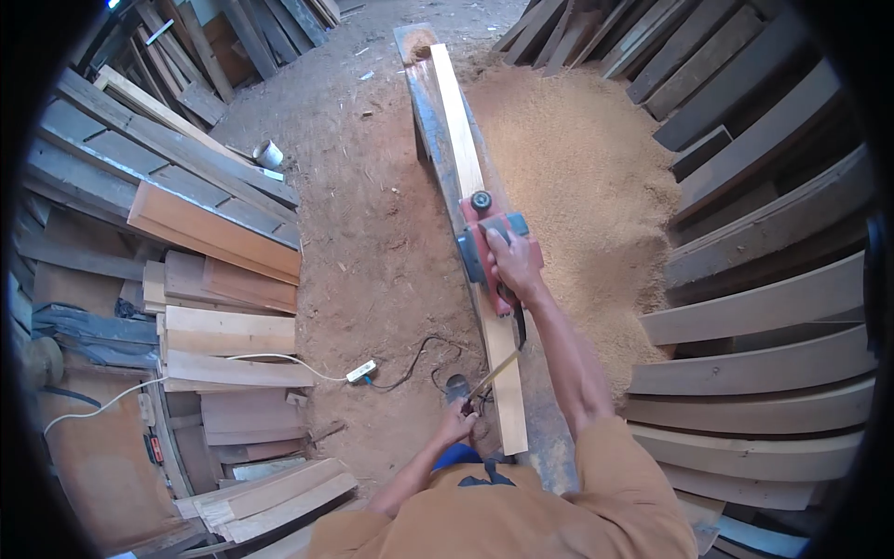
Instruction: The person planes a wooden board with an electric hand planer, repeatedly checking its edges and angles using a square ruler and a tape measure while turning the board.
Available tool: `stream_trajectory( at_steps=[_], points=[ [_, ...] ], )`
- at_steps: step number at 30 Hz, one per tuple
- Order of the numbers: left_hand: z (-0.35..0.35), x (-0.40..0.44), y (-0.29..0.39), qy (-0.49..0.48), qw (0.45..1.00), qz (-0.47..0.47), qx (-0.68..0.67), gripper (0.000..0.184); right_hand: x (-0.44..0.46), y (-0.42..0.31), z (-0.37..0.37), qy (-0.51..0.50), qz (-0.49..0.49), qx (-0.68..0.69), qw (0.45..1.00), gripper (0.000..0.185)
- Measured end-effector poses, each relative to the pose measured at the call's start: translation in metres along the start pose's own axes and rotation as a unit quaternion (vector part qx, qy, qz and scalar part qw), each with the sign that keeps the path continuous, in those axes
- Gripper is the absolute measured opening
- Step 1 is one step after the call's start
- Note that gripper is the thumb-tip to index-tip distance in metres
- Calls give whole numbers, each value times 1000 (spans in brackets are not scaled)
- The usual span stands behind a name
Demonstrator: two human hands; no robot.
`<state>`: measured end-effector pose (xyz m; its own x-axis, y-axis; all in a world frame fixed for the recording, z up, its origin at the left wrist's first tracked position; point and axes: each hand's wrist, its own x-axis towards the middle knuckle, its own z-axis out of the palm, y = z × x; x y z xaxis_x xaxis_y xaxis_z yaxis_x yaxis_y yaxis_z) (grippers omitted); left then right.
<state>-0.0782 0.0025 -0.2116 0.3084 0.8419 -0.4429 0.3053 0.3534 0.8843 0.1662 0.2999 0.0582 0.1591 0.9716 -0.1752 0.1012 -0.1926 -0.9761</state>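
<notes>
A red and dark grey electric planer (494, 244) rests on a long pale wooden board (458, 130). My right hand (512, 256) is closed around the planer's top handle. The board lies lengthwise on a narrow bench (419, 88), its near end close to my body. From the planer's rear a dark cord (520, 326) runs down towards me. My left hand (456, 421) is closed on the lower end of a thin yellowish strip (492, 376) that slants across the board. Whether this strip is part of the cord, I cannot tell.
Sawdust and shavings (587, 168) cover the floor right of the bench. A white power strip (361, 372) with cables lies on the floor at left. Stacked boards (233, 331) line the left side, and more planks (754, 365) line the right. A white cup-like container (268, 154) stands farther back.
</notes>
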Motion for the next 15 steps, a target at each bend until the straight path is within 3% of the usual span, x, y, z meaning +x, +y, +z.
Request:
stream_trajectory(
  at_steps=[1, 4, 7, 9, 11, 13, 15],
  points=[
    [-1, 4, -32, -27, 997, -15, 69, 41, -25, -5, -9, -6, 16, 28, 999, 41],
    [-7, -17, 15, -26, 989, -7, 144, 54, -105, 18, -39, 16, 26, 108, 994, 41],
    [2, -16, 32, -15, 998, -67, -11, 68, -191, 31, -66, 35, 41, 98, 994, 42],
    [12, 11, 7, 30, 998, -54, -28, 70, -242, 35, -85, 43, 76, 69, 994, 41],
    [21, 24, 34, 69, 996, -52, -21, 73, -283, 38, -99, 56, 104, 39, 992, 40],
    [27, 14, 130, 100, 993, -64, 10, 77, -320, 52, -110, 66, 125, 1, 990, 42],
    [55, 17, 153, 110, 992, -4, 58, 84, -343, 84, -115, 72, 136, -43, 987, 45]
  ],
)
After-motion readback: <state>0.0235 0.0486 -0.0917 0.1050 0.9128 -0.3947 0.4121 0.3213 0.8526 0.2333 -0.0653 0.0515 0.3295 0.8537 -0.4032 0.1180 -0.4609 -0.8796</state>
